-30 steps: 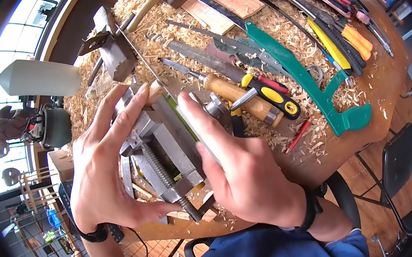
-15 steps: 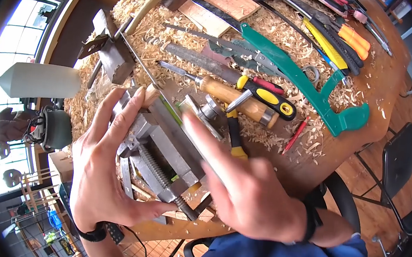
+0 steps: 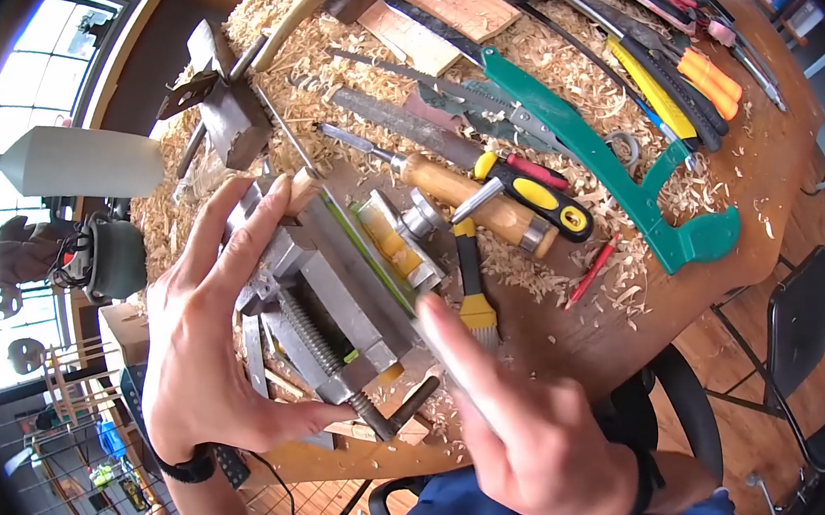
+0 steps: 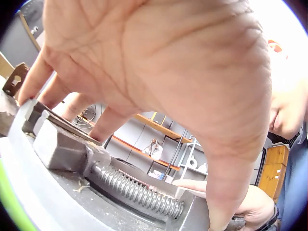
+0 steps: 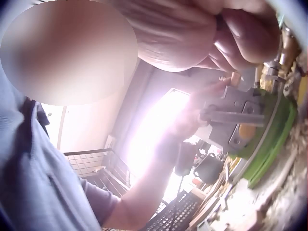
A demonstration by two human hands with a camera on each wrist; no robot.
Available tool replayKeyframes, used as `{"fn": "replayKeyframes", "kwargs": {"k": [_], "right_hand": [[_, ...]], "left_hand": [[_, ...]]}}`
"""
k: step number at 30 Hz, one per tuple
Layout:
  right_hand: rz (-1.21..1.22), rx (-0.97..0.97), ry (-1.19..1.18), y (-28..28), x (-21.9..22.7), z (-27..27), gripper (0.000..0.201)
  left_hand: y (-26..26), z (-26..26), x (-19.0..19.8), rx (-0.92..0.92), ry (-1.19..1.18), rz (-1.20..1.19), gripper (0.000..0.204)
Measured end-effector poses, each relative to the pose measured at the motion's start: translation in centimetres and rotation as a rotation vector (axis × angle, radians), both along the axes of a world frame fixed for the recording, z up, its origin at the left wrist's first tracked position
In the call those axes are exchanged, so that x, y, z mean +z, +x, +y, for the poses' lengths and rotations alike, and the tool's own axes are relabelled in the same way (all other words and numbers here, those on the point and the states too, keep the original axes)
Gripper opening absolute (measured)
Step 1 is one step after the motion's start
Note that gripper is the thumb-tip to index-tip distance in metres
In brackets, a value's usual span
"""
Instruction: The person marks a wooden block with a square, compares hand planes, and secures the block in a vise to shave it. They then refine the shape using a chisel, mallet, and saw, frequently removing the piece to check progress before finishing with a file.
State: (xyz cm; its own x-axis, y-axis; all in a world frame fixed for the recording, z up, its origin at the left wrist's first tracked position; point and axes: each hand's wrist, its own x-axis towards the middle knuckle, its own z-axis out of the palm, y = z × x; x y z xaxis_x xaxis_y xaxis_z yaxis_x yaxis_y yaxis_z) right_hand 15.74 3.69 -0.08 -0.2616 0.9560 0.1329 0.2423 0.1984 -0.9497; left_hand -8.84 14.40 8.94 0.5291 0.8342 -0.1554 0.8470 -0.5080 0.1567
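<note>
A metal vise stands at the table's near side, a small wooden piece at its far end. My left hand spans the vise, fingertips at the far end beside the wood, thumb against the screw end; in the left wrist view the palm arches over the screw. Beside the wood runs a thin metal tool. My right hand grips its near end, mostly hidden, index finger pointing along it. Curled fingers of the right hand show in the right wrist view.
Right of the vise lie a brush, a chisel, a red pencil and a green-handled saw among wood shavings. At the left are a metal block and a pale bottle.
My right hand has drawn back down and to the right, the thin tool's far tip shifting the same way. More of the clear yellowish object beside the vise shows. My left hand stays on the vise.
</note>
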Motion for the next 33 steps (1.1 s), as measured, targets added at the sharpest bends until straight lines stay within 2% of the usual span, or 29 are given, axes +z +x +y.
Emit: {"fn": "replayKeyframes", "kwargs": {"k": [2,5,8,13,15,19,24,27,30,33], "right_hand": [[0.016,-0.009,0.022,0.1,0.0,0.3,0.062],[0.032,0.023,-0.021,-1.4,-0.6,4.3,0.064],[0.061,0.03,-0.046,-2.8,-1.0,5.9,0.065],[-0.004,-0.034,0.01,0.3,0.3,0.0,0.06],[-0.014,-0.033,0.052,-0.1,0.1,0.4,0.061],[0.068,-0.001,0.022,-2.6,-1.2,5.1,0.065],[-0.024,-0.042,0.066,0.0,-0.1,0.5,0.063],[0.041,-0.002,0.012,-1.8,-0.5,4.2,0.064],[0.075,0.022,0.02,-2.2,-1.1,5.2,0.064],[0.017,-0.019,-0.019,-0.4,-0.6,1.0,0.065]], "left_hand": [[-0.1,0.1,-0.2,-0.007,-0.008,-0.028,0.147],[0.0,0.1,-0.1,-0.03,0.01,0.005,0.146],[-0.2,0.0,-0.2,-0.013,0.007,-0.013,0.146],[-0.1,0.2,-0.1,0.002,-0.018,-0.009,0.146],[0.0,0.1,0.0,-0.019,-0.006,-0.004,0.148],[0.0,0.0,-0.2,-0.006,-0.006,-0.023,0.15],[-0.2,0.1,0.1,-0.001,-0.02,-0.006,0.148],[-0.1,0.1,-0.3,-0.01,-0.023,-0.032,0.147],[-0.1,0.2,-0.2,-0.027,-0.028,-0.001,0.15],[-0.1,0.2,-0.3,-0.035,-0.008,-0.013,0.151]]}}
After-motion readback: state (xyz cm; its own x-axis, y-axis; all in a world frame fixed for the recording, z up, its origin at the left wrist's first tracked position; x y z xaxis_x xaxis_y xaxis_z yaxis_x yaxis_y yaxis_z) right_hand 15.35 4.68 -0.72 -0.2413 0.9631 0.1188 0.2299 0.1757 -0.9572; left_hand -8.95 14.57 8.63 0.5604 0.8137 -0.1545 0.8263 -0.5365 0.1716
